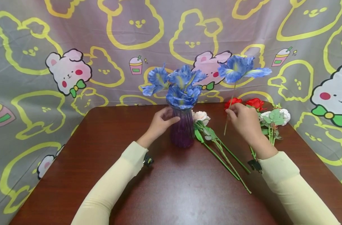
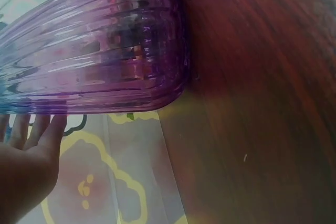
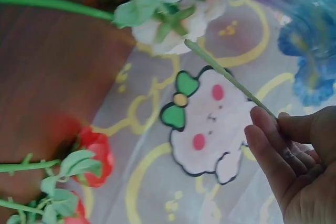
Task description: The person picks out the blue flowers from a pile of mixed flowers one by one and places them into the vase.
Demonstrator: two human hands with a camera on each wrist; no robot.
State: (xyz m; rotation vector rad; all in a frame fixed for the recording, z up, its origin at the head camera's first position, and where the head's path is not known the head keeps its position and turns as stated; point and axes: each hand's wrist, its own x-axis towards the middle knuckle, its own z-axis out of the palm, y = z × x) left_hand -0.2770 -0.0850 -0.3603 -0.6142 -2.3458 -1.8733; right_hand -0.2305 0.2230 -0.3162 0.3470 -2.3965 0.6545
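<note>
A purple ribbed glass vase stands upright on the table, with several blue irises crowded in its mouth. My left hand holds it just below the rim, thumb across the front and fingers passing behind. The left wrist view shows the vase up close, with fingertips at its side. To the right, my right hand pinches the stem of a single blue iris, its bloom raised higher than those in the vase. In the right wrist view, the bare lower end of the stem juts past my fingertips.
Pale roses lie right of the vase, long green stems pointing toward me. Beyond my right hand are red roses and white roses. A patterned cloth hangs behind the brown table.
</note>
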